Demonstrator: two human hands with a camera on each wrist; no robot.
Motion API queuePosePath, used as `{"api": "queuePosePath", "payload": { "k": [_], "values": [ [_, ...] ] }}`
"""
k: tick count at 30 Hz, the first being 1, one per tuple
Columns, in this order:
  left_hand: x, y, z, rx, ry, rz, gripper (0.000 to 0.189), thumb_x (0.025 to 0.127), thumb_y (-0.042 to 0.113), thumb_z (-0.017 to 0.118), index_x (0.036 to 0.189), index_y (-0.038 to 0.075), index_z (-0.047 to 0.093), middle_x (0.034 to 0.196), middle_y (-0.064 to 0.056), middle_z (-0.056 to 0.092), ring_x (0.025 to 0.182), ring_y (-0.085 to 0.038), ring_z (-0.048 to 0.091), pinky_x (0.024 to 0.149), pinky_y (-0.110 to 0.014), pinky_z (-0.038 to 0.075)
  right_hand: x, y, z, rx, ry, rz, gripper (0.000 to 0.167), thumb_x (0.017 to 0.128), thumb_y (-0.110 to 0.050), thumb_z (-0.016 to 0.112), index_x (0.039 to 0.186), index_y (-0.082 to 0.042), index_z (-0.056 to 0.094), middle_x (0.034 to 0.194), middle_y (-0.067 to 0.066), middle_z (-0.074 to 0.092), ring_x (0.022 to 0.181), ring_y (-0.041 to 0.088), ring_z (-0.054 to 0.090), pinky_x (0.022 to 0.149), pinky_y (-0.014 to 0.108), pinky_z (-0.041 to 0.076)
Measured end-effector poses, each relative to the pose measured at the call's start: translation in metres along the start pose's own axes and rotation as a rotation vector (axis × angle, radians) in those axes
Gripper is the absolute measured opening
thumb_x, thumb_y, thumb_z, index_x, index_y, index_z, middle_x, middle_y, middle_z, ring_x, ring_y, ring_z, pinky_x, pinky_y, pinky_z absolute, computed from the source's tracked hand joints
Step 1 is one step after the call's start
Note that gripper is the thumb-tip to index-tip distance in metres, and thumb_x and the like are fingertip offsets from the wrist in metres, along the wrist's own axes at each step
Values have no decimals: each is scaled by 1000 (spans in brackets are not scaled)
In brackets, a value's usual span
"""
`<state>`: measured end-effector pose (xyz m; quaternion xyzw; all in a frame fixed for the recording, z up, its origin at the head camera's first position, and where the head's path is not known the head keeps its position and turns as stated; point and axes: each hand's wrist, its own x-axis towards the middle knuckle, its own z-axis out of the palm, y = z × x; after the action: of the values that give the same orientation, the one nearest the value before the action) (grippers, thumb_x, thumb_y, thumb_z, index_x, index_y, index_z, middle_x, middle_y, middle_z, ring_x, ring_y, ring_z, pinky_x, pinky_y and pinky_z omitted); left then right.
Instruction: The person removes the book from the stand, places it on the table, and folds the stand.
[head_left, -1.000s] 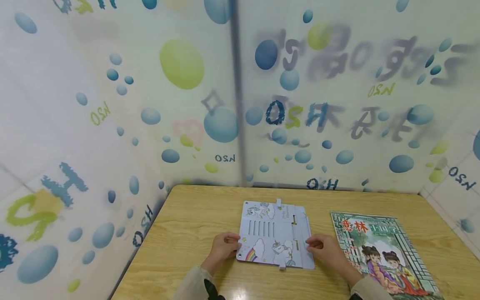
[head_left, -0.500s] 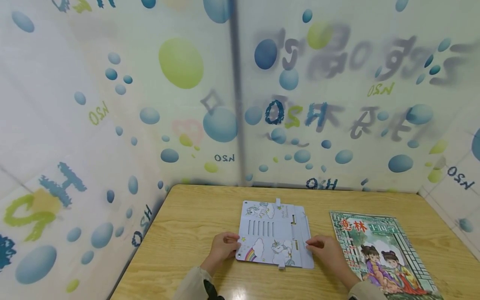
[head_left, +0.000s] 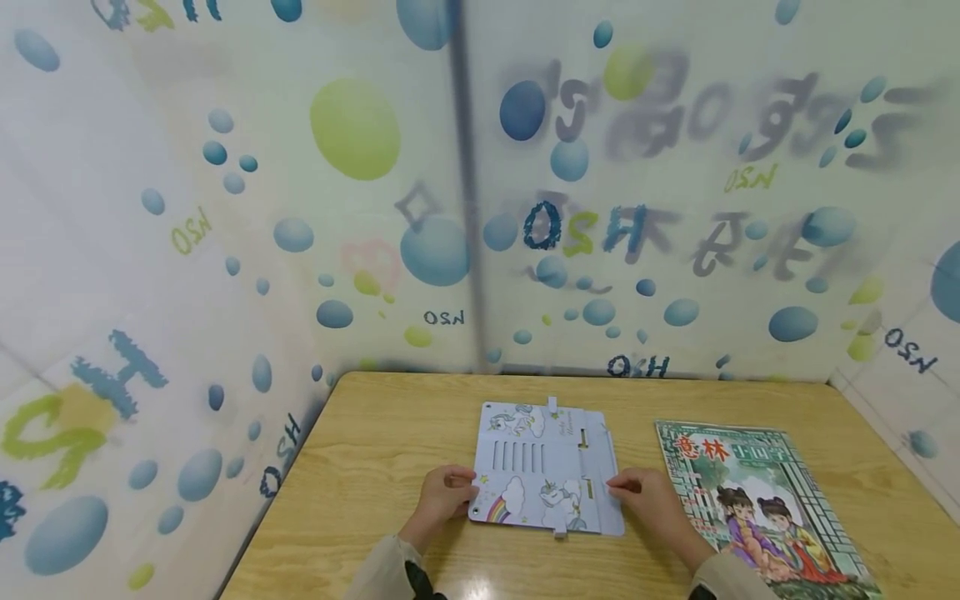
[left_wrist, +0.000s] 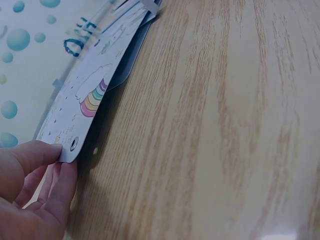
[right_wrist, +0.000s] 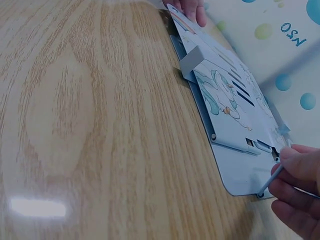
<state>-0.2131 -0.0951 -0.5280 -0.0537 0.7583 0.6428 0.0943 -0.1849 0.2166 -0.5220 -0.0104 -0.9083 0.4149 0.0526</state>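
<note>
A white book stand [head_left: 553, 468] with unicorn and rainbow prints, slots and two end clips sits on the wooden table in front of me. My left hand [head_left: 442, 498] pinches its near left corner between thumb and fingers. In the left wrist view that corner of the printed panel [left_wrist: 90, 107] is raised off the table, with a grey plate [left_wrist: 131, 57] beneath it. On the opposite side, my right hand [head_left: 654, 502] holds a thin metal rod [right_wrist: 271, 181] along the stand's right edge, thumb on top and fingers below. The stand's underside is mostly hidden.
A magazine [head_left: 776, 508] with two illustrated figures on its cover lies to the right, close to my right forearm. The wooden table [head_left: 375, 433] meets a wall [head_left: 360, 208] printed with bubbles at its back edge.
The head view has shifted slightly, so everything sits a little further left in it. Both hands keep the same hold on the book stand.
</note>
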Motion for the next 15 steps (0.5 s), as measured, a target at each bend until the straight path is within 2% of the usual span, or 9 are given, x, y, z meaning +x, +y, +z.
{"api": "queuePosePath", "payload": {
  "k": [15],
  "values": [
    [0,0,-1,-7,-5,-7,22,77,-8,66,98,-10,60,75,-4,59,66,-12,57,56,-29,52,1,-1,2,-40,0,-29,13,72,3,73,72,-9,69,74,-1,67,70,11,59,61,24,48]
  ]
}}
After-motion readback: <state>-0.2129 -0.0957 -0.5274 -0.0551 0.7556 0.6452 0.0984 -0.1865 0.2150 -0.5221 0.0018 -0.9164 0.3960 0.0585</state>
